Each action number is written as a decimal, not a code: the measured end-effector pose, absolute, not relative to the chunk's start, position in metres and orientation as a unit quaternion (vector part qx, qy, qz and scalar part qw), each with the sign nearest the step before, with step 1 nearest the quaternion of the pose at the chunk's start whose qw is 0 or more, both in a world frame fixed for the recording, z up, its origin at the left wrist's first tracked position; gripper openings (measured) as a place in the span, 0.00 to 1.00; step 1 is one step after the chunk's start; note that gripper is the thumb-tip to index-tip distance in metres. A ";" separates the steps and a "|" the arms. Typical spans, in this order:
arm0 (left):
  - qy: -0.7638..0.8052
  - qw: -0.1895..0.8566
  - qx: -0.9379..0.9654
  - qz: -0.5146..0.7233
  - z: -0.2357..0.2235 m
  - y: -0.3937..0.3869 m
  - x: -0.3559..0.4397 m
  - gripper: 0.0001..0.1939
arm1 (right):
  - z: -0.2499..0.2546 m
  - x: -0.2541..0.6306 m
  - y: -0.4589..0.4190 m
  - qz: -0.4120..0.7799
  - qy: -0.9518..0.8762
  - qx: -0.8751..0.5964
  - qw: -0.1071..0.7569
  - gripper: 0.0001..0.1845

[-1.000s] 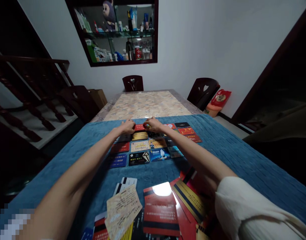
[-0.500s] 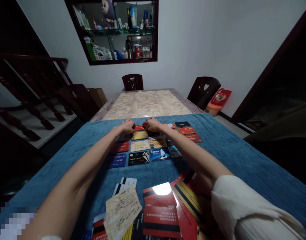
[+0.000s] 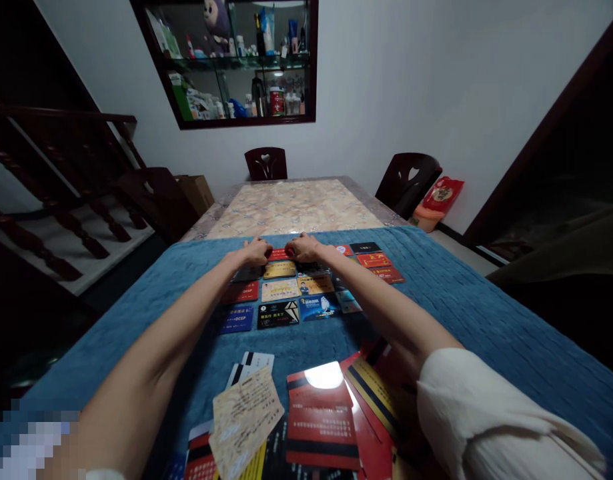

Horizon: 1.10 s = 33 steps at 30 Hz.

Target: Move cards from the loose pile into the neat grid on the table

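Note:
At the far end of the laid-out cards, my left hand and my right hand grip opposite ends of a red card lying on the blue cloth. Their fingers are curled, and the fingertips partly hide its ends. Just nearer lies a gold card. Closer rows include a cream card, a black VIP card and a blue card. My forearms cover parts of the rows on both sides.
Close to me is a loose, overlapping pile with a large red card, a beige card and a gold striped card. Beyond the cloth extends the patterned tabletop. Dark chairs stand around the table.
Both hands stay at the red card, with only a very slight shift of the fingers. My right forearm and sleeve have moved slightly left. The cards keep their layout.

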<state>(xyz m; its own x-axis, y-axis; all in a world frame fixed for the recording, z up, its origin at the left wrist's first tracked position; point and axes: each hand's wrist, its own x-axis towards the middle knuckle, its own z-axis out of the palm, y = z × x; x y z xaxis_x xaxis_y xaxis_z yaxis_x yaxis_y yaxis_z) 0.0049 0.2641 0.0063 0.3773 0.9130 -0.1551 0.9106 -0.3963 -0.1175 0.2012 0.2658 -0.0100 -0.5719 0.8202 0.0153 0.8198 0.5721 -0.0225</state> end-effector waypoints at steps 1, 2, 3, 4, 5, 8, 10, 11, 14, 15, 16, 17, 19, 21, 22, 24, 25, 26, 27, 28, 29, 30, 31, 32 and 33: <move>-0.550 0.007 -0.829 0.098 0.006 0.264 0.005 0.22 | -0.009 0.201 0.264 0.007 -0.886 -0.464 0.011 0.20; -0.551 0.007 -0.829 0.098 0.006 0.264 0.005 0.23 | -0.008 0.201 0.263 0.008 -0.885 -0.465 0.010 0.20; -0.552 0.007 -0.828 0.098 0.006 0.264 0.005 0.24 | -0.007 0.200 0.262 0.008 -0.885 -0.466 0.010 0.20; -0.552 0.008 -0.828 0.099 0.006 0.263 0.005 0.25 | -0.007 0.200 0.261 0.009 -0.884 -0.466 0.009 0.20; -0.552 0.008 -0.828 0.100 0.005 0.263 0.006 0.26 | -0.006 0.199 0.260 0.010 -0.884 -0.467 0.008 0.20; -0.552 0.010 -0.827 0.101 0.006 0.262 0.007 0.26 | -0.004 0.198 0.259 0.012 -0.883 -0.469 0.008 0.21; -0.553 0.012 -0.827 0.101 0.006 0.261 0.008 0.26 | -0.004 0.197 0.259 0.014 -0.882 -0.471 0.008 0.22; -0.553 0.013 -0.827 0.101 0.006 0.260 0.009 0.26 | -0.004 0.196 0.259 0.014 -0.881 -0.472 0.007 0.22; -0.555 0.018 -0.825 0.103 0.007 0.259 0.011 0.27 | -0.003 0.195 0.259 0.015 -0.880 -0.475 0.005 0.23; -0.555 0.019 -0.825 0.104 0.007 0.259 0.011 0.27 | -0.003 0.195 0.259 0.015 -0.880 -0.476 0.004 0.23; -0.556 0.020 -0.824 0.105 0.007 0.259 0.012 0.27 | -0.003 0.195 0.259 0.014 -0.879 -0.476 0.004 0.23; -0.557 0.021 -0.823 0.106 0.006 0.259 0.012 0.27 | -0.003 0.196 0.258 0.013 -0.879 -0.476 0.005 0.23; -0.560 0.023 -0.821 0.106 0.006 0.258 0.013 0.28 | -0.003 0.198 0.258 0.008 -0.879 -0.477 0.010 0.24; -0.563 0.026 -0.820 0.100 0.007 0.257 0.014 0.28 | -0.002 0.203 0.258 0.002 -0.878 -0.478 0.018 0.25; -0.564 0.030 -0.820 0.094 0.008 0.256 0.014 0.28 | -0.001 0.206 0.258 -0.001 -0.878 -0.479 0.023 0.26; -0.564 0.040 -0.821 0.077 0.009 0.252 0.015 0.28 | 0.002 0.215 0.257 -0.009 -0.877 -0.479 0.034 0.27; -0.563 0.046 -0.822 0.067 0.010 0.249 0.016 0.28 | 0.003 0.220 0.256 -0.012 -0.877 -0.478 0.041 0.26; -0.562 0.053 -0.824 0.056 0.011 0.246 0.017 0.28 | 0.005 0.226 0.254 -0.016 -0.877 -0.478 0.046 0.25; -0.559 0.060 -0.826 0.045 0.013 0.242 0.018 0.29 | 0.007 0.232 0.251 -0.018 -0.876 -0.479 0.051 0.24; -0.555 0.066 -0.828 0.034 0.013 0.238 0.020 0.29 | 0.008 0.238 0.248 -0.021 -0.876 -0.478 0.057 0.23; -0.551 0.072 -0.831 0.023 0.014 0.233 0.022 0.28 | 0.010 0.244 0.243 -0.024 -0.877 -0.475 0.063 0.21; -0.546 0.077 -0.834 0.014 0.015 0.227 0.025 0.28 | 0.011 0.249 0.238 -0.029 -0.879 -0.470 0.070 0.18; -0.539 0.082 -0.838 0.004 0.016 0.221 0.028 0.27 | 0.012 0.255 0.232 -0.035 -0.883 -0.462 0.079 0.16; -0.531 0.088 -0.843 -0.006 0.016 0.215 0.031 0.26 | 0.013 0.261 0.225 -0.041 -0.886 -0.454 0.088 0.14; -0.522 0.093 -0.848 -0.017 0.016 0.208 0.034 0.24 | 0.013 0.266 0.217 -0.048 -0.888 -0.447 0.097 0.12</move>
<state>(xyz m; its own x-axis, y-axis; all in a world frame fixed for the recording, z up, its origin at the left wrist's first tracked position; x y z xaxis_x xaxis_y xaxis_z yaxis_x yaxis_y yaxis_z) 0.0341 0.2084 0.0161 0.4541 0.8821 0.1255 0.8883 -0.4373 -0.1403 0.2663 0.2170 0.0133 -0.5821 0.7843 0.2147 0.8028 0.5963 -0.0016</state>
